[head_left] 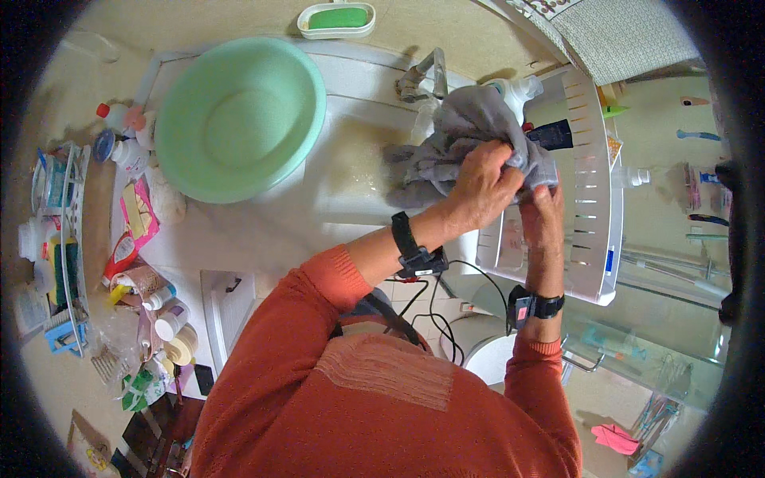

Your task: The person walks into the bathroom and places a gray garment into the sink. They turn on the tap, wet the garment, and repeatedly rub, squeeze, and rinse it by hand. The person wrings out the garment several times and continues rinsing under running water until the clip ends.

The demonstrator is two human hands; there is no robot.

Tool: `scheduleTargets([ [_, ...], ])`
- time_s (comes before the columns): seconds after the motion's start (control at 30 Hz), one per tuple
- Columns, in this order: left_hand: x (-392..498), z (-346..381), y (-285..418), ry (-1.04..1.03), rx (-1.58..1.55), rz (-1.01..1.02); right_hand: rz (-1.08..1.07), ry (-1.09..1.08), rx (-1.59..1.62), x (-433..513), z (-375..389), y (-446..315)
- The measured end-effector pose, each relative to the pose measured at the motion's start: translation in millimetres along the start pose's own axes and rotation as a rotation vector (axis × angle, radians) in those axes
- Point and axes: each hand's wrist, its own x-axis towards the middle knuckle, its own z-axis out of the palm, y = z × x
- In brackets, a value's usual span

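A bunched grey cloth (478, 119) hangs over the right part of the sink basin (358, 149), its lower left part reaching towards the basin floor. My left hand (487, 185) grips a fold of it from above, fingers curled in. My right hand (544, 215) holds the cloth's right edge, thumb on top; its other fingers are partly hidden. Left of the basin, a large light green plastic basin (239, 119) rests tilted on the sink's edge. A metal faucet (424, 77) stands behind the cloth.
A white slotted plastic basket (588, 179) stands at the right, with bottles near the cloth. A green soap bar (337, 18) lies in a dish at the back. Bottles and tubes crowd the left counter beside a wire rack (75, 239). Black cables (430, 310) hang between my forearms.
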Motion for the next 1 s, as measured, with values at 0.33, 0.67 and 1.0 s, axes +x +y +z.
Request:
scheduleTargets([
  [0.33,-65,18,-43,-0.178,-0.078,-0.485,-0.074,0.309,-0.804,-21,-15,85],
  [0.67,-97,-45,-161,-0.761,0.843,-0.780,0.196,0.011,-1.544,-34,-37,139],
  [1.0,-63,-87,-288,-0.782,0.923,-0.702,0.319,-0.025,-1.561,-58,-56,169],
])
